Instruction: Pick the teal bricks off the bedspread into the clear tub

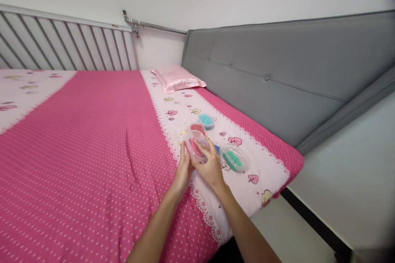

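Note:
Both of my hands are around a clear plastic container [196, 134] with pink contents, tilted above the bed. My left hand [182, 169] grips its near left side, fingers closed against the wall. From the right, my right hand [211, 167] holds it with the fingers over its side. Close behind lies a container of red bits [197, 128], and past it a tub of turquoise bits [206, 121]. A dark blue one [217, 149] is mostly hidden by my right hand. To the right sits a clear container of green bits [234, 160]. Something white and yellow [182, 133] shows at the left, too blurred to name.
A pink polka-dot bedsheet [108, 139] with a white tree-print band covers the bed. At the far end lies a shiny pink pillow [177, 78]. A grey padded headboard [262, 57] rises on the right. A pipe with a tap [135, 28] runs along the wall.

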A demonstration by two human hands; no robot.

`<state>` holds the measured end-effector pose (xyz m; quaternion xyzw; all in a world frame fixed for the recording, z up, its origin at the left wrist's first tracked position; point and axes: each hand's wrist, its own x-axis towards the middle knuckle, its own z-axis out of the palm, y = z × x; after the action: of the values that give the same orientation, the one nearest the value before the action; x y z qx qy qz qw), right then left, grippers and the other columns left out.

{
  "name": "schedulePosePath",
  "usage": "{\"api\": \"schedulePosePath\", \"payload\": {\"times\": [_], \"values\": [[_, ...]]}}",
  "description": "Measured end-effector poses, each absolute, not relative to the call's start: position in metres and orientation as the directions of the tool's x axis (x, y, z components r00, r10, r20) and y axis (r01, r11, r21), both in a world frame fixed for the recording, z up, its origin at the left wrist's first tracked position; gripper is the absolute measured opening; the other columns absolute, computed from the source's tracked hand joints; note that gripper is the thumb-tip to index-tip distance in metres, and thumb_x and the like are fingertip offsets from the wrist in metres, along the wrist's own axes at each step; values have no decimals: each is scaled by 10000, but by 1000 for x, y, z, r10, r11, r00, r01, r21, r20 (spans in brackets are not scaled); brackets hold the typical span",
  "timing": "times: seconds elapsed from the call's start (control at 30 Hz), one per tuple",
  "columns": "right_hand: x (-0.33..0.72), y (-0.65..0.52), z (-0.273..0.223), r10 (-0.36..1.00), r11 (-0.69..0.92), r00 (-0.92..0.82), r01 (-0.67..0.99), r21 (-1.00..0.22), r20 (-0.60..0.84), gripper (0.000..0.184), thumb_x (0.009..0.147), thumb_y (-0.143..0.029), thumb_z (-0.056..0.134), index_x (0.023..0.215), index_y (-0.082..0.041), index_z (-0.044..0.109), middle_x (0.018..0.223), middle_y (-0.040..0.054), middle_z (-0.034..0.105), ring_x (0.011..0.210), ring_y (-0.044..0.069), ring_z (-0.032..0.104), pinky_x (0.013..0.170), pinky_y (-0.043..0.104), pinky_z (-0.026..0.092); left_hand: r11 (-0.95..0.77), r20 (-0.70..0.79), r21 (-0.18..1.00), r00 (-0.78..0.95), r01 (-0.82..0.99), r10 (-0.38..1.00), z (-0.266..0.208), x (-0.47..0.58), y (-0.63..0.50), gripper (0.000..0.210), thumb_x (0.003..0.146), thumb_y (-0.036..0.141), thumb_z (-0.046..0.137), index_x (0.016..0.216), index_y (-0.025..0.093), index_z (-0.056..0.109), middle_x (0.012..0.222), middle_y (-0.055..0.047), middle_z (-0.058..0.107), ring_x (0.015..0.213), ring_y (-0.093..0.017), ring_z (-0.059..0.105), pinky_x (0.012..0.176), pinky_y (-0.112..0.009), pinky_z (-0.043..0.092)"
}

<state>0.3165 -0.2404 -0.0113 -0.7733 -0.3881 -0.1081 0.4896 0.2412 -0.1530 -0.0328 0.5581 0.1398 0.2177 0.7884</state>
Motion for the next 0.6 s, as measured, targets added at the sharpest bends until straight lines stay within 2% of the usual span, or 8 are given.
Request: {"api": "schedulePosePath", "payload": {"times": [0.1, 0.23, 0.43, 0.6], "values": [[309, -250, -17, 497, -229, 696, 682, -695, 518, 544, 872, -401, 668, 1402, -284, 618, 1594, 114, 406, 1439, 307, 443, 1171, 499, 391, 435, 3, 872, 890, -226, 457, -37, 248, -166, 830, 954, 694, 414, 1605, 437, -31, 1705, 2, 167, 1485, -260, 403, 1167, -434, 427], [308, -257, -23, 493, -250, 737, 629, -736, 462, 551, 903, -489, 634, 1410, -276, 610, 1594, 134, 410, 1452, 322, 427, 1181, 526, 364, 544, -25, 802, 895, -248, 445, -41, 248, -174, 856, 955, 602, 524, 1603, 448, -16, 1695, 7, 207, 1492, -243, 392, 1210, -420, 380], [313, -263, -21, 436, -291, 804, 551, -782, 405, 541, 947, -562, 544, 1371, -241, 648, 1532, 160, 501, 1406, 335, 488, 1139, 540, 405, 604, -43, 753, 897, -260, 440, -39, 258, -180, 959, 911, 436, 684, 1602, 449, 20, 1690, -10, 221, 1460, -236, 441, 1209, -407, 377], [312, -262, -17, 449, -283, 803, 544, -790, 391, 541, 967, -594, 487, 1352, -258, 663, 1488, 138, 561, 1409, 321, 488, 1136, 522, 397, 613, -32, 737, 892, -284, 452, -37, 256, -179, 947, 892, 417, 714, 1606, 432, 90, 1681, -13, 252, 1473, -211, 420, 1178, -339, 405]]}}
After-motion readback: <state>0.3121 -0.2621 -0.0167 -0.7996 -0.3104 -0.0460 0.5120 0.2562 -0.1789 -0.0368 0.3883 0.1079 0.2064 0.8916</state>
